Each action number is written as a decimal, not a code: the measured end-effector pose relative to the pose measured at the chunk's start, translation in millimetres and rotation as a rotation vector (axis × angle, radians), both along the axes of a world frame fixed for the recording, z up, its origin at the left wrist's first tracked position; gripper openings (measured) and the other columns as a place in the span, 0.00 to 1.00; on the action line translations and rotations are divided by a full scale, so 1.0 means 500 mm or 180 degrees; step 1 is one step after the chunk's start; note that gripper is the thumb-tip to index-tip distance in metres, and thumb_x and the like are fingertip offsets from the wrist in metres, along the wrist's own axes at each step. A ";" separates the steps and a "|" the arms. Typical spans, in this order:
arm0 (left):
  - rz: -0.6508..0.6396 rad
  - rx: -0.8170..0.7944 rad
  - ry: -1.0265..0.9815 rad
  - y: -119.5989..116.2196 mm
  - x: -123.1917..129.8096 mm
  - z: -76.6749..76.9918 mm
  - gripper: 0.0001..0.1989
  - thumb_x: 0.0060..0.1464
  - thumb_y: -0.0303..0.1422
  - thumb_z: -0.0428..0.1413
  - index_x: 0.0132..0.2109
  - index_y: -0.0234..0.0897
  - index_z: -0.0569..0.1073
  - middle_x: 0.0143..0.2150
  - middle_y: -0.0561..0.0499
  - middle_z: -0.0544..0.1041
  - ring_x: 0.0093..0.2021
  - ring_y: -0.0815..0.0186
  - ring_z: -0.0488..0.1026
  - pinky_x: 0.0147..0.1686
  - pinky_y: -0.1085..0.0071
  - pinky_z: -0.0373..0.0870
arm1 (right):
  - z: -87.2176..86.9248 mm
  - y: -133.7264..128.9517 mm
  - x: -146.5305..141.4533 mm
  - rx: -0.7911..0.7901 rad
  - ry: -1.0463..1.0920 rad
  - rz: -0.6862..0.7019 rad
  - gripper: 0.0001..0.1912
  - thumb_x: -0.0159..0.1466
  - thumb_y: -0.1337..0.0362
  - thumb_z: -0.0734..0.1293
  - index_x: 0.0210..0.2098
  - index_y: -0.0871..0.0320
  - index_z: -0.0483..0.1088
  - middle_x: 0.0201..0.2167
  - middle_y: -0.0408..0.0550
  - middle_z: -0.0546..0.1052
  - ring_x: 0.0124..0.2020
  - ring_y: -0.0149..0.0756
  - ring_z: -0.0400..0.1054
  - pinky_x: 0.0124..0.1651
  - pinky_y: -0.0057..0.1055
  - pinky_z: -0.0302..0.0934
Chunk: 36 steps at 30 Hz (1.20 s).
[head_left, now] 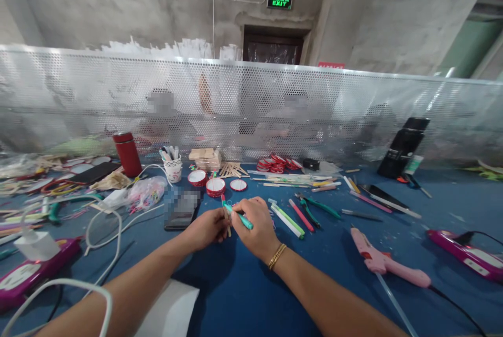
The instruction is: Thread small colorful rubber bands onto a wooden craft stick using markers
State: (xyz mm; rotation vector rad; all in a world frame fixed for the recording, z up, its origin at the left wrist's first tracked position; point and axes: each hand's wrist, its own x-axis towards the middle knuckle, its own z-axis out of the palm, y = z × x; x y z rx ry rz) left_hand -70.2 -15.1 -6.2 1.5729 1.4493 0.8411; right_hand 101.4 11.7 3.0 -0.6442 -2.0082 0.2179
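Note:
In the middle of the blue table, my right hand [257,224] is closed around a teal marker [244,220], with its tip end toward my other hand. Pinched in my left hand [212,228] is a thin wooden stick [229,231]; its upper part looks red and green, though fingers hide much of it. The two hands meet at the stick. Just beyond them sit red-rimmed round pieces with white faces [216,185]. To the right lie a green-and-white marker [288,221] and a red marker [302,215].
Green-handled pliers [308,210] and a pink glue gun [387,261] lie on the right. A phone [183,211], white cable [118,221] and red bottle [128,154] are leftward. Purple power strips [467,253] flank the workspace. Behind runs a perforated metal screen [220,96].

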 end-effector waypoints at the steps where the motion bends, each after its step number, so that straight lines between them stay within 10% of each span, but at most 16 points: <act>1: -0.0003 0.0012 0.0012 -0.001 0.000 0.001 0.12 0.53 0.42 0.52 0.32 0.36 0.65 0.23 0.54 0.72 0.20 0.72 0.67 0.20 0.76 0.61 | -0.001 0.000 -0.001 -0.0002 -0.0010 0.0017 0.03 0.63 0.66 0.62 0.32 0.55 0.67 0.29 0.42 0.74 0.34 0.34 0.67 0.49 0.36 0.52; 36: 0.0011 -0.0014 0.0058 -0.001 0.001 0.003 0.11 0.54 0.40 0.51 0.33 0.36 0.65 0.24 0.54 0.71 0.20 0.72 0.66 0.20 0.76 0.59 | 0.000 0.001 -0.002 0.0031 -0.0053 0.0000 0.04 0.63 0.67 0.62 0.32 0.56 0.67 0.28 0.42 0.74 0.34 0.33 0.66 0.48 0.35 0.51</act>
